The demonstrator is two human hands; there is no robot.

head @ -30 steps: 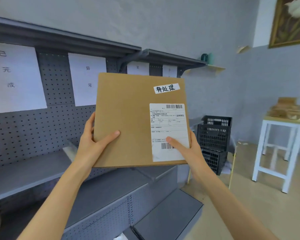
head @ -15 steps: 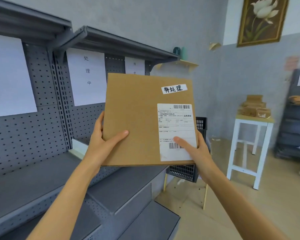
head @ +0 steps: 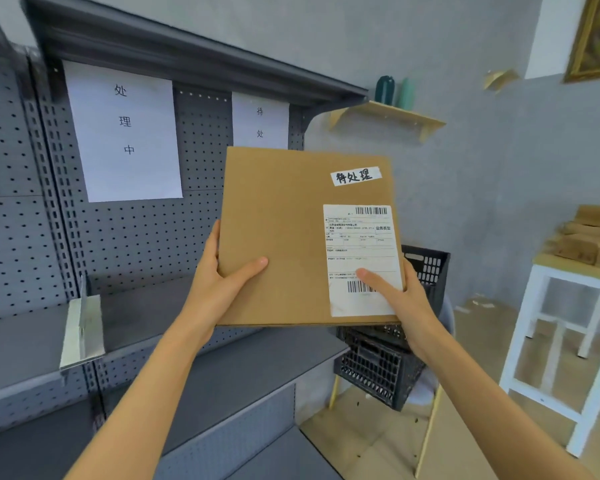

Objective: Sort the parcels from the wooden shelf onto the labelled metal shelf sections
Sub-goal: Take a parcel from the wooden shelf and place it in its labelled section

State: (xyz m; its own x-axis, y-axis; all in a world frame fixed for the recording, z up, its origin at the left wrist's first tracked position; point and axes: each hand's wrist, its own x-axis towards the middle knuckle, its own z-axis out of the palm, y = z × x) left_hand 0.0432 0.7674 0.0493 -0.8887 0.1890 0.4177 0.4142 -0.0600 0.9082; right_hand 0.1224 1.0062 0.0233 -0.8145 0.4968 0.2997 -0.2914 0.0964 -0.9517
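A flat brown cardboard parcel point(head: 284, 230) is held up in front of me, face toward the camera. It carries a handwritten white tag 待处理 point(head: 356, 175) and a printed shipping label point(head: 361, 251). My left hand point(head: 219, 285) grips its lower left edge, thumb on the front. My right hand point(head: 395, 299) grips the lower right corner, thumb on the label. Behind it stands the grey metal shelf point(head: 194, 306) with pegboard back and paper signs: 处理中 point(head: 123, 129) and a partly hidden sign 待处 point(head: 260, 121).
A metal divider point(head: 82, 327) stands on the shelf at left. Black plastic crates point(head: 388, 362) sit stacked right of the shelf. A white stool-table point(head: 565, 306) with several brown parcels point(head: 589, 237) is at far right. A small wooden wall shelf point(head: 388, 114) holds green bottles.
My view has swung right along the metal shelf: the 处理中 sign moved left and the 待处 sign came into view above the parcel. Both hands keep the same hold.
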